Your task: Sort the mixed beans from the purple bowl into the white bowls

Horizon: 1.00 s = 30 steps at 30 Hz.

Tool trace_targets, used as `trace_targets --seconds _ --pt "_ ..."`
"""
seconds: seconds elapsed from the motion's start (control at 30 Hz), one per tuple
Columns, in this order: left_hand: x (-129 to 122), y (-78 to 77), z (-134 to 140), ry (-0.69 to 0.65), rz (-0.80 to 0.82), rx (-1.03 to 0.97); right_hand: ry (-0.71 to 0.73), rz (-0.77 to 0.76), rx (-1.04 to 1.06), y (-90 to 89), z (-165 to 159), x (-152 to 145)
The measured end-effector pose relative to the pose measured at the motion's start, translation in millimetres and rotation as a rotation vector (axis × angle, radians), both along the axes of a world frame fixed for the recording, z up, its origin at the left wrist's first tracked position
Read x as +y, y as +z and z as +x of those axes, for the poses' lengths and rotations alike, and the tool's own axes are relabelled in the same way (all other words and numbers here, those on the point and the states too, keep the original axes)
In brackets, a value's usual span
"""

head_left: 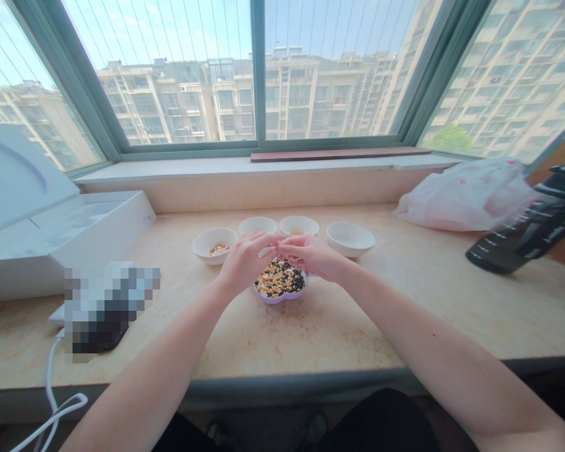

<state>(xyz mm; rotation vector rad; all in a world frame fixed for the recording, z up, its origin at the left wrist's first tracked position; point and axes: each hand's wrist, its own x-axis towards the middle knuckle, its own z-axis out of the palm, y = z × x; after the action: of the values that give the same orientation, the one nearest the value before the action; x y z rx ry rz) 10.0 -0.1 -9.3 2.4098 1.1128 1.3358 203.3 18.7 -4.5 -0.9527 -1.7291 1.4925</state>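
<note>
Over a purple dish (281,299) my left hand (248,260) and my right hand (313,256) meet at the fingertips. Black and yellow beans (280,279) mixed with a few pale pieces fill the dish. My right hand's thumb and fingers are pinched together; what they hold is too small to make out. The left fingers curl inward, with a small whitish piece (266,252) showing near the thumb. Behind my hands stand a white bowl (200,249) with red and pale bits, a second white bowl (258,224), a third bowl (306,225) with yellowish contents, and another white bowl (351,242) to the right.
An open white box (108,232) and a pixelated object (108,307) with a white cable (51,376) lie on the left. To the right are a plastic bag (461,198) and a leaning dark bottle (522,226). A window ledge (193,166) runs behind the counter (405,301).
</note>
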Motion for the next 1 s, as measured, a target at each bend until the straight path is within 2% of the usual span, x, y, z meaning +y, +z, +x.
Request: trace_targets --seconds 0.1,0.3,0.43,0.6,1.0 --pt "-0.9 3.0 -0.9 0.010 -0.033 -0.024 -0.057 0.113 -0.033 2.8 2.4 0.1" --pt "0.0 5.3 -4.5 0.071 -0.112 -0.017 -0.401 0.712 -0.264 5.0 7.1 -0.9" --pt "0.2 4.4 -4.6 0.073 -0.129 -0.006 -0.487 0.874 -0.298 4.0 8.8 -2.9" --pt "-1.1 4.8 -3.6 0.114 -0.128 0.021 -0.531 0.966 -0.301 3.9 9.6 -4.9" --pt "-0.5 4.3 -4.8 0.128 -0.156 0.060 -0.541 0.914 -0.295 7.2 11.2 -3.1"
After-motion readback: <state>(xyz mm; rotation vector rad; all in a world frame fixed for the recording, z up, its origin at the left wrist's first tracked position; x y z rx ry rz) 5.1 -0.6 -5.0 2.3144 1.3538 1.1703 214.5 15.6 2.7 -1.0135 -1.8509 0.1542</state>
